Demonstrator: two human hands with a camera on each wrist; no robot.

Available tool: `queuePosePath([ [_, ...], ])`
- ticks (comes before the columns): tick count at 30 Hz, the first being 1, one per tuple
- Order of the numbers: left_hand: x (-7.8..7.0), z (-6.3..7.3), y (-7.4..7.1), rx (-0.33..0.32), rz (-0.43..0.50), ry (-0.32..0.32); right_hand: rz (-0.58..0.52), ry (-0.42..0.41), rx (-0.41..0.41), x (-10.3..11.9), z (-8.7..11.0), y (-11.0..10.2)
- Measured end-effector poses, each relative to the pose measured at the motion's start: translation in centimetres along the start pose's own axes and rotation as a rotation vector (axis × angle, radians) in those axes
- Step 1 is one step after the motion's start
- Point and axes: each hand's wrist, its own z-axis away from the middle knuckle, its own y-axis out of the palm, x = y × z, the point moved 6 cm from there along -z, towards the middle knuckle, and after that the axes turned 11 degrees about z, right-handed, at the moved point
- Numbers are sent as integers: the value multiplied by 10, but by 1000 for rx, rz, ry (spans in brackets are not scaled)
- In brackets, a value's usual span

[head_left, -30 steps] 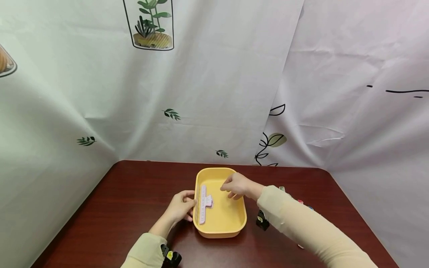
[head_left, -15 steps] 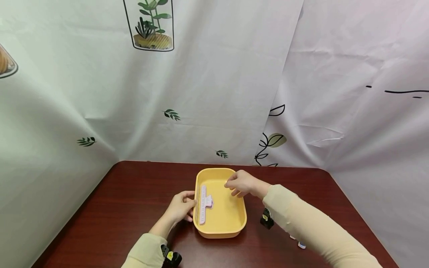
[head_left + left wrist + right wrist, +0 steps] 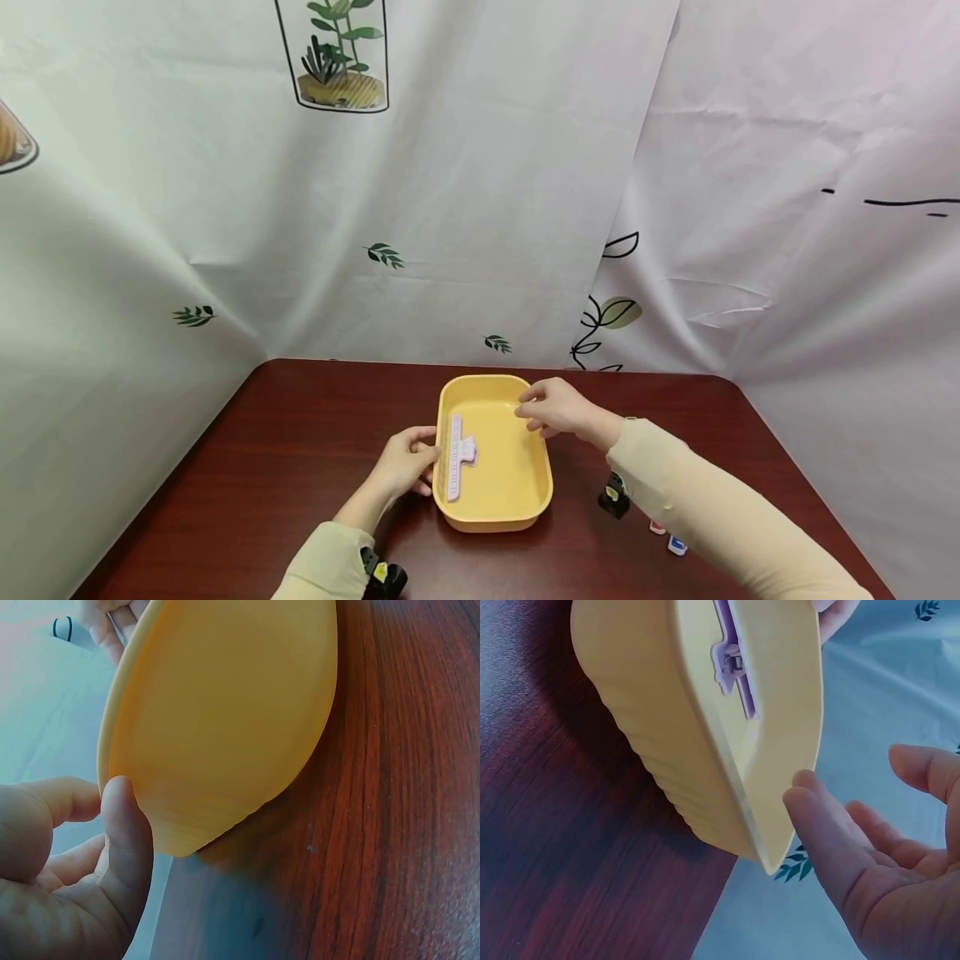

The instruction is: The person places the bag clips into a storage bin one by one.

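Note:
A yellow plastic tray (image 3: 498,527) with rounded corners stands on the table. My left hand (image 3: 405,462) holds its left wall; the left wrist view shows the thumb against the outside (image 3: 126,817) and a fingertip up at the rim. Inside, along the left wall, lies a lilac clip (image 3: 454,467) with a long straight bar; the right wrist view shows the metal spring of this clip (image 3: 736,663). Over the tray's far right rim is my right hand (image 3: 561,407), fingers loosely spread and thumb apart, with nothing between them (image 3: 900,855).
Right of the tray, partly under the right sleeve (image 3: 720,492), lie a small red-and-white piece (image 3: 657,527) and a blue-and-white piece (image 3: 678,546). The dark red-brown table (image 3: 315,425) ends at a pale printed curtain (image 3: 480,250) behind and at both sides.
My right hand has drawn back to the right and slightly away, from over the tray's interior to its right rim. The left hand, tray and lilac clip have stayed put.

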Motion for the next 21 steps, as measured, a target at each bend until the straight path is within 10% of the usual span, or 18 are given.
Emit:
queuePosePath([
  [21,0,-2,1,1,-6,15,-176,-78,-131,-28,8,-14],
])
